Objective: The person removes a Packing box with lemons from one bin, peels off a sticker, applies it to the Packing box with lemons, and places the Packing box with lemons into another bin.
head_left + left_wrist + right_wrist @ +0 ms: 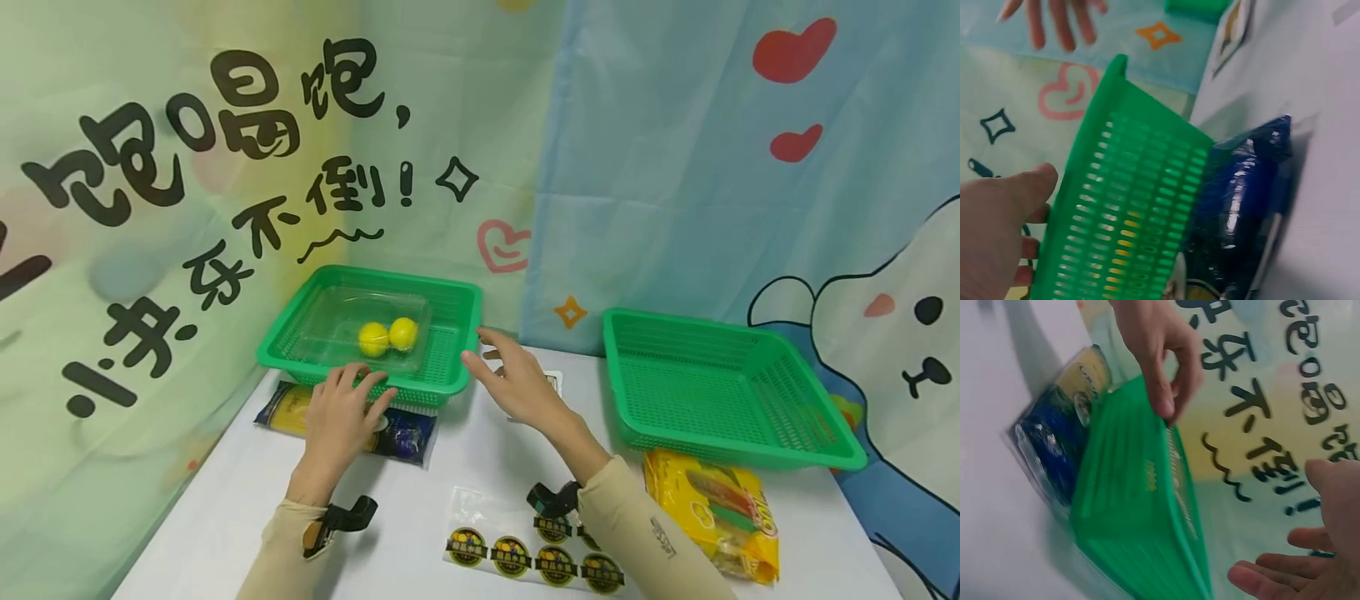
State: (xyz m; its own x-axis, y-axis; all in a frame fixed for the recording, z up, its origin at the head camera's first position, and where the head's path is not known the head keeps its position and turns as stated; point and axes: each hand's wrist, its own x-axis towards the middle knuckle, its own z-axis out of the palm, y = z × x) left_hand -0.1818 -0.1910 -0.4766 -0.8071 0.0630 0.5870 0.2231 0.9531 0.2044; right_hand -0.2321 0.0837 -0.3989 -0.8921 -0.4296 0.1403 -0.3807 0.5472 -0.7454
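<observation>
From the head view, my left hand (339, 417) grips the near rim of the green basket (442, 333) at 10 o'clock on the counter (480, 467); I'd lift it level so the lemons (387, 336) don't roll. My right hand (517, 383) hovers apart at its corner, fingers spread. The left wrist view shows my thumb (1022, 187) against the rim, with the blue packet (1241, 206) underneath. The right wrist view shows my right hand's fingers (1272, 581) straight, holding nothing.

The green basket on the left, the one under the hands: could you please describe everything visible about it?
The left green basket looks like plastic, rectangular, with slotted mesh walls and a flat rim. It rests partly on a blue-and-yellow packet at the table's far left, against the backdrop. Inside sits a clear plastic box with two yellow balls. The left hand grips its near rim; the right hand hovers open by its right corner.
</observation>
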